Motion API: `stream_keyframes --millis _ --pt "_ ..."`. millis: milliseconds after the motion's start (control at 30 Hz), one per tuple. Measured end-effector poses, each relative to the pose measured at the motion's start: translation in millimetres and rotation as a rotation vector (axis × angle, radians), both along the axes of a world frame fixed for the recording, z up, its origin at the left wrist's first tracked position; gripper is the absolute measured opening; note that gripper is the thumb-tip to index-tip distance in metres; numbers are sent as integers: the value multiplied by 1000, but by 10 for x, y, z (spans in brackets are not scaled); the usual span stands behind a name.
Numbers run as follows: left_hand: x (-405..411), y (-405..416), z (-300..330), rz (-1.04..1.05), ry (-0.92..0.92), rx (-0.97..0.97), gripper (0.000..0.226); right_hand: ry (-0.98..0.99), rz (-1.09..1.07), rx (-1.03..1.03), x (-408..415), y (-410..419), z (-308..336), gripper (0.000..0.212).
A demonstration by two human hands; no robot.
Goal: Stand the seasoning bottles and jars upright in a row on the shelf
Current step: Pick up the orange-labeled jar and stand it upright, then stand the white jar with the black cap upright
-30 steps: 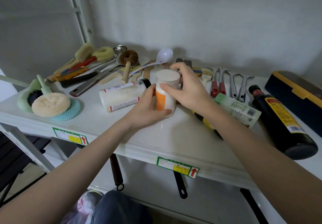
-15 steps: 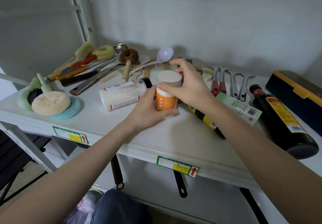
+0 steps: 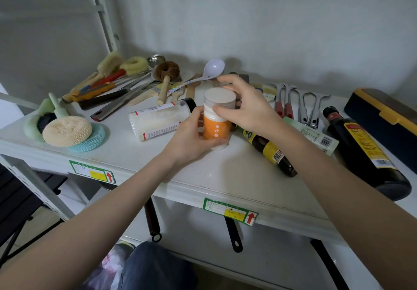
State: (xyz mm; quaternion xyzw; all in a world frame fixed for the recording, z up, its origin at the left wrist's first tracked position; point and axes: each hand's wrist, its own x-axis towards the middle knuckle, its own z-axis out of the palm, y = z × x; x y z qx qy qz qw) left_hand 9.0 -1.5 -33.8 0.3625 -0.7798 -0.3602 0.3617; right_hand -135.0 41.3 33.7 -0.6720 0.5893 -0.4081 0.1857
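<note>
An orange-labelled jar (image 3: 216,124) with a white lid stands upright on the white shelf (image 3: 237,172). My left hand (image 3: 191,136) wraps its lower left side; my right hand (image 3: 246,107) grips it just under the lid. Behind it to the left, a clear jar of white grains (image 3: 158,121) with a black cap lies on its side. Three bottles lie flat to the right: a small dark one with a yellow label (image 3: 268,150), a pale green one (image 3: 313,135), and a large dark soy-sauce bottle (image 3: 365,152).
Scrubbers and sponges (image 3: 67,129) sit at the shelf's left end. Brushes, knives and a white ladle (image 3: 209,68) are piled at the back left, with tongs and peelers (image 3: 295,107) at the back right. A dark box with yellow trim (image 3: 388,113) lies far right.
The jar has been turned in my hands so its orange label faces me more fully. My right hand's fingers have shifted around the lid. The other bottles have not moved.
</note>
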Motion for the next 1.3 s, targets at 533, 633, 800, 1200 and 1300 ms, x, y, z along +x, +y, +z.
stream_keyframes --millis 533,633,800,1200,1300 --pt "258 -98 126 -38 -221 -158 106 187 -16 -277 126 72 154 45" --pt "435 -212 209 -14 -257 -220 95 195 18 -324 272 44 229 38" --pt "756 -378 271 162 -360 -305 75 246 78 -376 601 -87 218 32" --pt "956 -500 85 369 -684 -408 79 474 50 -22 1046 -412 -240 45" --pt "983 -506 36 384 -617 -468 75 424 11 4 1039 -471 -264 47"
